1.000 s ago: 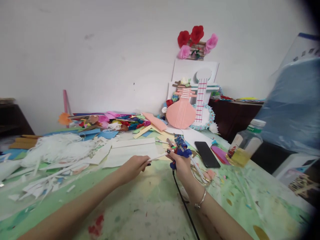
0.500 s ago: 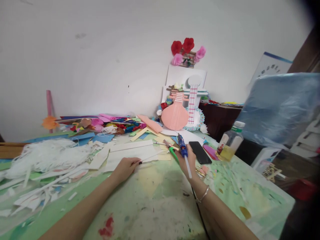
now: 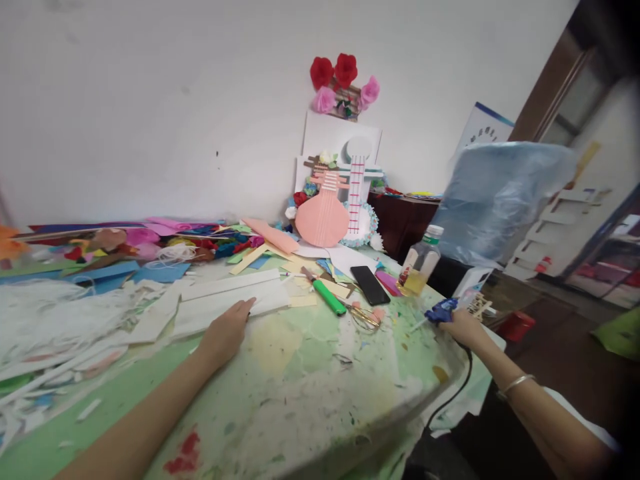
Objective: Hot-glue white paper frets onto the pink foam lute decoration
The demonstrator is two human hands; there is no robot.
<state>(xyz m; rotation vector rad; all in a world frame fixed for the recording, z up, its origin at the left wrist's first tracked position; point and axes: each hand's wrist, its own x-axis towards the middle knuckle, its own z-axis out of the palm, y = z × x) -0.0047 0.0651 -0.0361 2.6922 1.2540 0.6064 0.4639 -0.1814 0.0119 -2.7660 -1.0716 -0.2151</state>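
My left hand [image 3: 227,333] rests at the near edge of a folded white paper sheet [image 3: 205,312], its fingers pressed together. Whether a thin strip is between the fingertips I cannot make out. My right hand [image 3: 463,328] is wrapped round a blue glue gun [image 3: 440,311], out at the table's right edge, with its black cord [image 3: 463,383] hanging down. Between the hands lie a green-handled tool [image 3: 329,297], gold-handled scissors [image 3: 367,319] and a black phone [image 3: 370,285].
White paper strips [image 3: 65,313] heap on the left. Coloured paper and paper flowers [image 3: 140,243] line the wall. A pink paper lute [image 3: 323,219] stands at the back. Near the right edge is a bottle of yellow liquid [image 3: 420,263], with a plastic-covered chair [image 3: 500,200] beyond.
My right hand has swung right with the glue gun, away from the paper to the table's edge. The green-handled tool now lies on the table. The view has turned right.
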